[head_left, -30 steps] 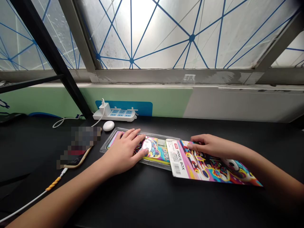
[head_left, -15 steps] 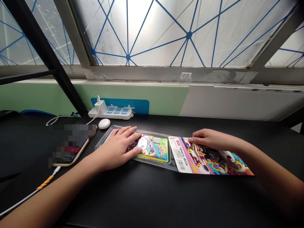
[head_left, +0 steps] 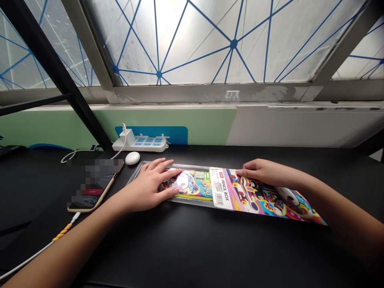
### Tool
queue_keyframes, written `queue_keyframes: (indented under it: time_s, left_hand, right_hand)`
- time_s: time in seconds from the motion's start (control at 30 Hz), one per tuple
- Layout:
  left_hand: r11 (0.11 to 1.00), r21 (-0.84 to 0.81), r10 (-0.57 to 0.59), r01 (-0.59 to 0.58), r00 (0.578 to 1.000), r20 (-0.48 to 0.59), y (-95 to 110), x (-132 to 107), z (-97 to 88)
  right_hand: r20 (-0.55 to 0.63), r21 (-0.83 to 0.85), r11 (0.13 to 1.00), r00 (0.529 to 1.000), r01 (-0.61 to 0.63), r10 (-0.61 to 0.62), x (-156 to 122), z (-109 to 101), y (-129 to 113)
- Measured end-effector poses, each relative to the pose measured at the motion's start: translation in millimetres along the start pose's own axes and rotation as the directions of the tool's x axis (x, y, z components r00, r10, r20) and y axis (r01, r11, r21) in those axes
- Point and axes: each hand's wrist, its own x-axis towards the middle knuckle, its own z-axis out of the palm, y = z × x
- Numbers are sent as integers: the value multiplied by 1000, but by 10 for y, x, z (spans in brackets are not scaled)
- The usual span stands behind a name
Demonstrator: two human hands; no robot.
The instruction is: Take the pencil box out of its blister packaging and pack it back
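A colourful pencil box (head_left: 192,185) lies in a clear plastic tray (head_left: 192,203) on the black table. My left hand (head_left: 150,186) rests flat across the left part of the box and tray, fingers spread. At the right, a printed cardboard card (head_left: 244,198) marked "PENCIL BOX" lies with its white barcode end over the tray's right end. My right hand (head_left: 261,172) pinches the card's far edge between thumb and curled fingers. Its wrist and forearm cover part of the card.
To the left, a phone (head_left: 93,194) is plugged into a white cable (head_left: 36,252). Behind it are a small white rounded case (head_left: 132,158) and a power strip (head_left: 144,144) against the wall. A black slanted post (head_left: 63,76) rises at the left.
The card has shifted left and turned slightly, so its barcode end now covers more of the tray's right end. My left hand stays on the box. The view has shifted a little.
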Motion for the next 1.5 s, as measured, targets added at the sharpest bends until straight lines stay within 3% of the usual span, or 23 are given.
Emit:
queue_keyframes:
  time_s: [0.27, 0.47, 0.53, 0.67, 0.77, 1.0, 1.1, 1.2, 1.3, 1.5]
  left_hand:
    - [964, -257, 63, -68, 998, -27, 226, -1, -38]
    - [773, -616, 59, -152, 984, -169, 291, -18, -100]
    - [688, -703, -39, -182, 958, -286, 235, -9, -114]
    - [559, -791, -298, -247, 831, -470, 32, 72, -56]
    - [490, -836, -391, -248, 795, -465, -64, 143, 53]
    - [358, -889, -395, -285, 817, -421, 69, 174, 233]
    - [310, -904, -474, -293, 777, -414, 103, 175, 238]
    - [212, -931, -571, -297, 735, -365, 109, 185, 230]
    - [137, -939, -604, -317, 724, -332, 113, 187, 208]
    - [87, -933, -623, -349, 712, -324, 105, 174, 179]
  right_hand:
    - [-89, 71, 992, 991, 102, -95, 37, 223, -151]
    - [-51, 99, 984, 989, 146, -142, 38, 299, -190]
    - [-18, 106, 985, 990, 139, -138, 43, 263, -159]
    - [50, 131, 982, 989, 133, -141, 44, 133, -64]
    - [94, 186, 973, 983, 137, -157, 22, 49, -10]
    - [93, 185, 966, 975, 182, -202, 5, 54, -44]
    - [77, 159, 973, 980, 170, -184, 32, 104, -126]
    - [73, 124, 980, 983, 158, -168, 59, 144, -266]
    - [80, 37, 988, 985, 153, -155, 100, 173, -457]
    - [119, -126, 967, 971, 222, -207, 244, 250, -947]
